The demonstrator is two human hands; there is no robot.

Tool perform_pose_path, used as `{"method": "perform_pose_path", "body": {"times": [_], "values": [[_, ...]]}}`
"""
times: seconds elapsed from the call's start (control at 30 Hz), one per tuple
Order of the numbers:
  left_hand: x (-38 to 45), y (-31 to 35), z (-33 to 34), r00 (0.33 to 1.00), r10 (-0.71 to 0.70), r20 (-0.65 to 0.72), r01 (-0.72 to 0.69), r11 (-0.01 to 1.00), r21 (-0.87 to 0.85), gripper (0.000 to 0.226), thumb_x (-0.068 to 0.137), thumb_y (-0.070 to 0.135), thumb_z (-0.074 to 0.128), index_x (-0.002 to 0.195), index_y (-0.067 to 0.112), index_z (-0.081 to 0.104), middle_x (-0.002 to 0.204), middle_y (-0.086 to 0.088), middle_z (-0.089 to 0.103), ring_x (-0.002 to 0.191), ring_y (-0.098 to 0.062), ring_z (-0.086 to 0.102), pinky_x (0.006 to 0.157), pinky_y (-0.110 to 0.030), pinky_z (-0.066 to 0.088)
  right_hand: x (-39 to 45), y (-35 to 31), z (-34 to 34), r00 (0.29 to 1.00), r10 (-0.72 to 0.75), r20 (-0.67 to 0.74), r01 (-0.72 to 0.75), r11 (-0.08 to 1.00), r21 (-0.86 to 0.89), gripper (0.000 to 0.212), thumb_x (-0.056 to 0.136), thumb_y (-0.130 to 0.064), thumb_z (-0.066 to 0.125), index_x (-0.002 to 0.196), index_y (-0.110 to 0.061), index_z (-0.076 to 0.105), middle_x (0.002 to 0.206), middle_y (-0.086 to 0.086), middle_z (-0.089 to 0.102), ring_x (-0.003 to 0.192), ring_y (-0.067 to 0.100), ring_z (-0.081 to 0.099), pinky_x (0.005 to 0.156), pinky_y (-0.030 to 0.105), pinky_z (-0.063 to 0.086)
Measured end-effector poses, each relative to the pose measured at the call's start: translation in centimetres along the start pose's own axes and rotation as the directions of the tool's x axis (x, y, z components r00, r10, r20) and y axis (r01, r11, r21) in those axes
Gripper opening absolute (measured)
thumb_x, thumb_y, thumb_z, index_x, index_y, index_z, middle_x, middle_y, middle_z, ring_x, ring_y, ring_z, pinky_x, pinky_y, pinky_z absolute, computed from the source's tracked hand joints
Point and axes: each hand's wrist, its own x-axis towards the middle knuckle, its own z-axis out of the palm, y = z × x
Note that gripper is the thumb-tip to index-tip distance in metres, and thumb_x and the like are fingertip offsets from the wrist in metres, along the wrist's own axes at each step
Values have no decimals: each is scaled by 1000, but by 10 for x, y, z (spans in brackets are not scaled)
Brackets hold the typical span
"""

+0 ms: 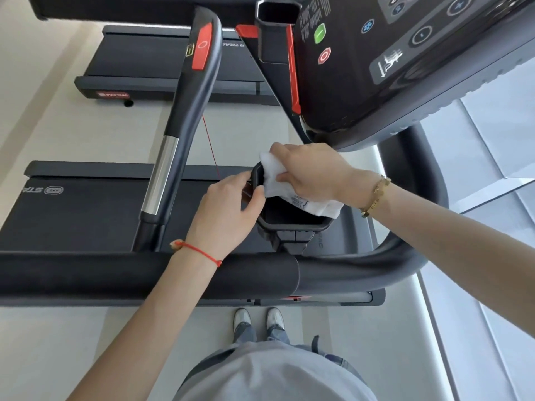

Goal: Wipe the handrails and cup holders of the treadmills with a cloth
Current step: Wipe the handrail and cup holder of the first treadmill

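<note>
The black plastic cup holder [292,218] with angular walls stands just beyond the thick black padded front handrail [144,273], beneath the dark control console [405,68]. The right hand [312,172] pinches a white folded cloth [275,178] between thumb and curled fingers and presses it over the holder's far rim; part of the cloth hangs down into the holder. The left hand [228,209] has its grip closed round the holder's left rim, thumb over the edge. Left of the holder, a black side handrail with a silver metal band [162,175] and a red panel rises away. The walking belt [86,212] lies below the holder.
</note>
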Motion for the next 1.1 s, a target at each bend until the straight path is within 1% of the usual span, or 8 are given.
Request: {"method": "perform_pose_path", "body": {"times": [0.17, 0.4, 0.5, 0.6, 0.73, 0.87, 0.97, 1.1], "values": [[-1, 1, 1, 1000, -19, 11, 19, 1000, -7, 26, 94, 37, 47, 99, 18, 64, 87, 3, 67, 82, -19, 64, 77, -44, 54, 8, 0, 7, 989, -144, -28, 140, 984, -107, 30, 98, -30, 50, 119, -11, 42, 100, 5, 60, 73, 30, 60, 55, 35, 36], [-2, -1, -1, 999, -36, 0, 36, 999, -29, 22, 96, 34, 52, 107, 21, 66, 92, 4, 70, 88, -18, 65, 84, -43, 54, -11, -1, 9, 995, 30, -98, -31, 1000, -7, 34, 97, -32, 49, 125, -14, 42, 107, 4, 58, 89, 30, 59, 61, 37, 40], [-2, -1, -1, 1000, -24, -9, 24, 999, -32, 22, 96, 35, 52, 109, 23, 67, 92, 6, 70, 87, -14, 66, 84, -42, 55, -30, 8, 9, 990, 137, -38, -129, 978, 162, 45, 94, -26, 55, 134, -13, 38, 119, 12, 55, 99, 38, 58, 74, 39, 41], [-2, -1, 0, 1000, -6, -30, 5, 1000, -26, 20, 96, 36, 52, 103, 25, 68, 88, 9, 70, 81, -9, 66, 81, -39, 56, -49, 16, 9, 975, 211, 68, -220, 874, 434, 58, 95, -25, 55, 144, -14, 28, 130, 17, 50, 110, 38, 51, 85, 37, 39], [0, -3, -3, 1000, 4, -22, -5, 1000, -19, 23, 95, 39, 51, 104, 27, 68, 88, 10, 70, 80, -7, 66, 80, -38, 57, -70, 14, 6, 975, 215, 56, -195, 705, 682, 53, 99, -21, 50, 147, -15, 27, 120, 8, 59, 106, 25, 56, 88, 32, 42], [-3, -3, -10, 999, 44, 24, -44, 999, 3, 34, 98, 42, 47, 124, 27, 63, 103, 7, 70, 95, -11, 65, 88, -39, 55, -87, 7, 0, 967, 256, 0, -167, 630, 759, 46, 103, -15, 45, 147, -11, 33, 115, 9, 65, 103, 18, 60, 91, 28, 45], [-7, -5, -17, 991, 88, 97, -98, 990, 103, 53, 98, 47, 40, 145, 22, 46, 127, 1, 63, 114, -16, 59, 96, -39, 51, -101, -3, -6, 953, 302, -37, -165, 616, 770, 48, 103, -11, 42, 149, -10, 32, 117, 8, 64, 104, 15, 60, 98, 28, 46], [-10, -10, -33, 973, 180, 146, -195, 977, 90, 51, 101, 38, 39, 149, 20, 41, 138, 2, 55, 122, -16, 56, 102, -37, 47, -119, -17, -22, 980, 196, -40, -109, 692, 714, 45, 103, -32, 38, 145, -16, 39, 101, -16, 65, 88, 0, 60, 80, 11, 44]]}}
